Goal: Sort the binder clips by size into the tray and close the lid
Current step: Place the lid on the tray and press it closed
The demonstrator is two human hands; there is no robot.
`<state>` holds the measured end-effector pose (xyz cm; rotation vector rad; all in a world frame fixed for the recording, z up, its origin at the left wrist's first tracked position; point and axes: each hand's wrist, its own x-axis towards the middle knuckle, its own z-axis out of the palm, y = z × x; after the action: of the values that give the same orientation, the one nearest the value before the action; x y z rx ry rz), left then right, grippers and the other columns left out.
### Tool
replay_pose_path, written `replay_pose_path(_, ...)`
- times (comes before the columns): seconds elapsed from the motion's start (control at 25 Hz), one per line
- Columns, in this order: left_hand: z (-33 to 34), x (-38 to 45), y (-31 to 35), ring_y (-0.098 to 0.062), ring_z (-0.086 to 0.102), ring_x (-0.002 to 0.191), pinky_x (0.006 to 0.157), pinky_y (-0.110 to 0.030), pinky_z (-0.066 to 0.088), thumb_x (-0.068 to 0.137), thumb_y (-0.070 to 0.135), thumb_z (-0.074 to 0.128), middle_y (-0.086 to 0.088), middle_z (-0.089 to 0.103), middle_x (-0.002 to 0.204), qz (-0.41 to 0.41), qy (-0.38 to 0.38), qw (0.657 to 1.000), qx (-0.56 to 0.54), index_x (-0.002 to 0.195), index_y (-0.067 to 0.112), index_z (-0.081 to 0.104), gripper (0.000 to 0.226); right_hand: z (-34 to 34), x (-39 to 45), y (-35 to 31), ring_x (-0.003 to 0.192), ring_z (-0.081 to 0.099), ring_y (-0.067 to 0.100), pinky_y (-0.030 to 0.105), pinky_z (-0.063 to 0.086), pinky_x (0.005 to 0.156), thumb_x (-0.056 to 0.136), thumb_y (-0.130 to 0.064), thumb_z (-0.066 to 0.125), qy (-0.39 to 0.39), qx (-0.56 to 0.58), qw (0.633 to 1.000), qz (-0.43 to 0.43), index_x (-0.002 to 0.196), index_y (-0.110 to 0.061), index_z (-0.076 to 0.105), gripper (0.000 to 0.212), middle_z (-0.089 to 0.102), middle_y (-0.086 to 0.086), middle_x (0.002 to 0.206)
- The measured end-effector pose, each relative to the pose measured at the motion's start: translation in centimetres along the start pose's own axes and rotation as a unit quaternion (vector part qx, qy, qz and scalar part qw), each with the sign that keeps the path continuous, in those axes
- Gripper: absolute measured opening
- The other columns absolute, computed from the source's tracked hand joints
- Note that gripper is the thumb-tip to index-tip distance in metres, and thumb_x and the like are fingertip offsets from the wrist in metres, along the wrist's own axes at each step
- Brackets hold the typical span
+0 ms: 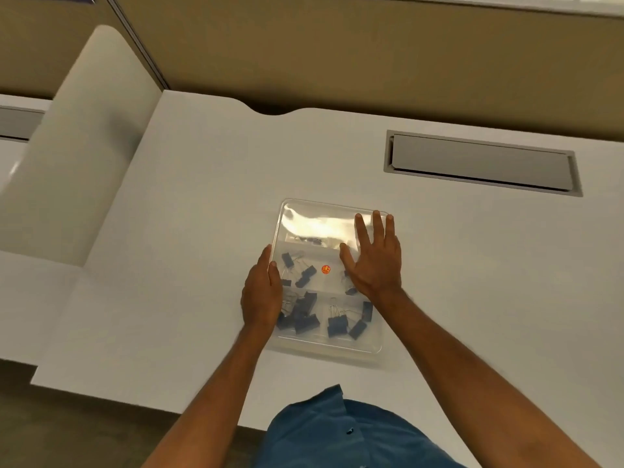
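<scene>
A clear plastic tray point(324, 347) lies on the white desk, its transparent lid point(314, 221) down over it. Through the lid I see several black binder clips point(305, 319) in separate compartments and a small orange sticker point(326, 269). My right hand point(374, 258) lies flat on the lid's right half, fingers straight and spread. My left hand point(261, 292) holds the tray's left edge, thumb on top of the lid, fingers down its side.
The white desk point(202, 214) has a grey cable hatch point(481, 163) at the back right. A curved white panel point(84, 163) rises at the left. A tan partition wall runs behind the desk. My blue clothing point(337, 434) shows at the near edge.
</scene>
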<state>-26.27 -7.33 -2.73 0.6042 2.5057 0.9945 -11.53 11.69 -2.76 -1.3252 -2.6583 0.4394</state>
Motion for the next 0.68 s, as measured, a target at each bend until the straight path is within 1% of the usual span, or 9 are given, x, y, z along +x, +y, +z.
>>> replay_pose_path(0.08,-0.1,1.0,0.7,-0.022,0.061,0.115,0.099,-0.043,0.052,0.098,0.056,0.03,-0.001,0.062,0.13,-0.026,-0.012,1.0,-0.001,0.134,0.023,0.051,0.053,0.2,0.0,0.2,0.155,0.002,0.029,0.056,0.023,0.121,0.096,-0.071,0.029,0.0,0.0,1.0,0.003,0.16,-0.029,0.017,0.077,0.009,0.005,0.168)
replay_pose_path(0.16,0.4,3.7,1.9,-0.023,0.064,0.108,0.094,-0.043,0.055,0.098,0.058,0.03,-0.003,0.063,0.121,-0.033,-0.029,0.999,0.004,0.124,0.021,0.055,0.051,0.2,0.0,0.2,0.155,-0.001,0.028,0.055,0.022,0.121,0.096,-0.071,0.029,-0.001,0.002,1.0,0.004,0.16,-0.03,0.014,0.077,0.006,0.004,0.169)
replay_pose_path(0.28,1.3,9.1,5.3,-0.024,0.063,0.111,0.096,-0.043,0.054,0.098,0.058,0.037,-0.006,0.062,0.125,-0.041,-0.067,0.997,-0.01,0.128,0.018,0.054,0.053,0.2,-0.1,0.2,0.155,-0.002,0.027,0.054,0.021,0.122,0.097,-0.07,0.03,0.003,0.001,1.0,0.003,0.16,-0.03,0.012,0.077,0.004,0.003,0.169)
replay_pose_path(0.32,1.7,10.6,6.3,-0.023,0.062,0.111,0.097,-0.041,0.053,0.099,0.056,0.04,-0.005,0.063,0.124,-0.049,-0.076,0.995,-0.03,0.128,0.016,0.055,0.053,0.2,0.0,0.2,0.155,-0.003,0.027,0.053,0.021,0.122,0.097,-0.07,0.03,0.003,0.002,1.0,0.004,0.16,-0.03,0.012,0.077,0.003,0.003,0.169)
replay_pose_path(0.36,2.0,11.8,6.9,-0.021,0.061,0.107,0.095,-0.037,0.052,0.099,0.055,0.043,-0.003,0.064,0.119,-0.069,-0.085,0.992,-0.069,0.125,0.014,0.059,0.051,0.2,0.0,0.2,0.155,-0.004,0.027,0.053,0.022,0.122,0.097,-0.069,0.03,0.002,0.006,1.0,0.006,0.16,-0.03,0.011,0.077,0.003,0.003,0.169)
replay_pose_path(0.44,2.2,13.2,7.1,-0.02,0.062,0.093,0.086,-0.036,0.051,0.094,0.06,0.05,-0.001,0.068,0.101,-0.116,-0.096,0.978,-0.147,0.108,0.013,0.067,0.051,0.2,-0.1,0.1,0.155,-0.004,0.026,0.052,0.023,0.122,0.097,-0.068,0.031,0.004,0.014,1.0,0.011,0.16,-0.03,0.013,0.077,0.003,0.003,0.169)
replay_pose_path(0.52,2.5,14.1,6.2,-0.018,0.059,0.081,0.077,-0.033,0.048,0.088,0.065,0.056,-0.003,0.065,0.089,-0.134,-0.095,0.972,-0.167,0.094,0.015,0.067,0.052,0.2,0.0,0.1,0.155,-0.003,0.025,0.05,0.024,0.122,0.096,-0.069,0.032,0.003,0.016,1.0,0.016,0.16,-0.03,0.014,0.077,0.004,0.003,0.169)
replay_pose_path(0.56,2.8,14.5,5.8,-0.017,0.056,0.077,0.074,-0.032,0.046,0.087,0.064,0.058,-0.004,0.063,0.086,-0.139,-0.091,0.971,-0.17,0.093,0.014,0.067,0.051,0.2,0.0,0.2,0.155,-0.003,0.025,0.049,0.023,0.123,0.096,-0.069,0.031,0.0,0.018,1.0,0.019,0.16,-0.03,0.014,0.077,0.004,0.002,0.169)
replay_pose_path(0.68,3.4,14.9,5.7,-0.016,0.054,0.073,0.07,-0.029,0.044,0.091,0.057,0.059,-0.005,0.061,0.081,-0.137,-0.078,0.974,-0.165,0.097,0.002,0.069,0.057,0.4,0.1,0.2,0.155,-0.003,0.025,0.048,0.019,0.123,0.096,-0.07,0.032,-0.005,0.02,1.0,0.021,0.16,-0.03,0.013,0.078,0.004,0.002,0.169)
